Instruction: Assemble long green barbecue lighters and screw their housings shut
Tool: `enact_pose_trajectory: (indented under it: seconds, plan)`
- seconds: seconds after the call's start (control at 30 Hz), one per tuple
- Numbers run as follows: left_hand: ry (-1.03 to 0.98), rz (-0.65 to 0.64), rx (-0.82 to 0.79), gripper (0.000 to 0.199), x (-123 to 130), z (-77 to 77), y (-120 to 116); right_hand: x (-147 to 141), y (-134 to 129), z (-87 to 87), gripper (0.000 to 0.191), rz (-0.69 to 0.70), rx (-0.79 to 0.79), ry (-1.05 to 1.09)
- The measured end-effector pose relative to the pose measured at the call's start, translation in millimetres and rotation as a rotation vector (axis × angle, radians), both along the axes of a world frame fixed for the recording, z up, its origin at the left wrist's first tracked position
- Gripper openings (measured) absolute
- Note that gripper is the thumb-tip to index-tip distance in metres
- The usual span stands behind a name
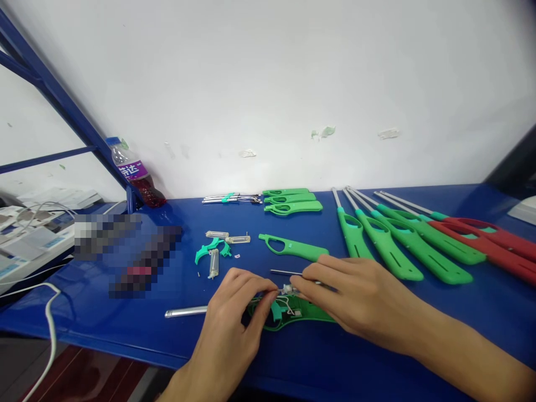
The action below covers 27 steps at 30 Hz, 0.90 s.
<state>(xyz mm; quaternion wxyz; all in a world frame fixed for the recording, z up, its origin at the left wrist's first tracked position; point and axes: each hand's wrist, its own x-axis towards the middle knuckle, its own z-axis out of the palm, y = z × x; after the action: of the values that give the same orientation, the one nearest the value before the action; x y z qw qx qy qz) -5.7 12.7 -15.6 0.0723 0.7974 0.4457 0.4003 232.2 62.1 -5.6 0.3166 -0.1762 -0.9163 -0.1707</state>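
Observation:
An opened green gas lighter [307, 311] lies in its half shell before me, with a teal trigger [277, 310], thin white wires and a silver tube [186, 311] pointing left. My left hand [234, 329] is closed at the trigger end, thumb and forefinger pinched over the lighter's inner parts. From the right, my right hand [355, 293] reaches in, its fingers bent round a small whitish part [287, 289] above the shell. Its palm hides the handle end. Behind the fingers lies a thin metal rod, perhaps a screwdriver [281, 272]. One loose green shell half [297, 248] rests farther back.
Finished-looking green lighters [393, 251] and red lighters [498, 240] fan out at right. More green shells [293, 207] and metal tubes [226, 198] sit by the wall. Clear tanks [214, 262] and teal triggers [205, 251] lie left of centre. A drink bottle [138, 176] leans at back left.

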Motion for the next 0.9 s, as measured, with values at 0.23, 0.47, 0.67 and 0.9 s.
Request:
enact_pose_trajectory:
  seconds: [0.23,0.47,0.67,0.9]
  plan:
    - [0.009,-0.019,0.022,0.018,-0.4,1.0,1.4,-2.5,-1.1,0.2,0.022,0.009,0.056,-0.004]
    - [0.010,-0.028,0.011,0.019,-1.7,-0.2,1.1,-2.2,-1.2,-1.2,0.021,0.004,0.090,0.010]
    - [-0.004,-0.032,0.032,0.019,-0.7,0.3,1.6,-2.2,-2.3,-0.8,0.020,0.020,0.077,0.030]
    - [-0.017,-0.040,0.029,0.020,0.0,3.5,1.5,-2.0,-3.6,0.0,0.016,0.047,0.053,0.066]
